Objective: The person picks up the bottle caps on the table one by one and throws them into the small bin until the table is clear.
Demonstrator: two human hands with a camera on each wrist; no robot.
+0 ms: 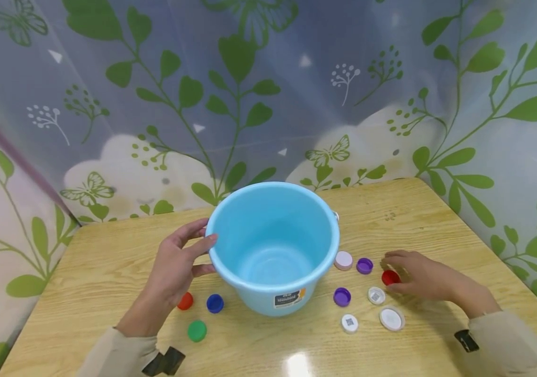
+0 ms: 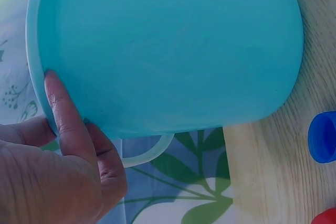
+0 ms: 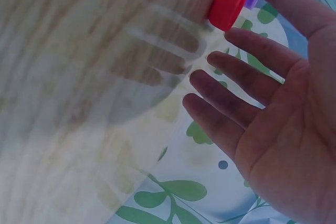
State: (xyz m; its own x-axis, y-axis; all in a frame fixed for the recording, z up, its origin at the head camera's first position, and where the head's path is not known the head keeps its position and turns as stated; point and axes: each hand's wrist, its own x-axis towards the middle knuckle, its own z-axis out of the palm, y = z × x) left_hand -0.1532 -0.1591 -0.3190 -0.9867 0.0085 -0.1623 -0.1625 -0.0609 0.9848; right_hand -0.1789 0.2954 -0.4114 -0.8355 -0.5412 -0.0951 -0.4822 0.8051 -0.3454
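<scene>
A light blue plastic bucket [image 1: 254, 301] stands on the wooden table, its mouth facing up. My left hand [image 1: 178, 262] grips its rim on the left side, thumb over the edge and fingers on the outer wall. A pale handle [image 2: 152, 153] hangs by that wall in the left wrist view. To the right, my right hand [image 1: 426, 276] reaches around a red bottle cap [image 1: 391, 277]. Seen from the right wrist, the fingers are spread and fairly straight, with the cap by the thumb and index fingertips; no firm grip shows.
Right of the bucket lie purple caps [image 1: 342, 297], several white caps [image 1: 392, 318] and a pale pink cap [image 1: 343, 260]. On the left are an orange-red cap [image 1: 185, 301], a blue cap [image 1: 215, 303] and a green cap [image 1: 197, 331]. Patterned curtain [image 1: 268, 104] borders the table.
</scene>
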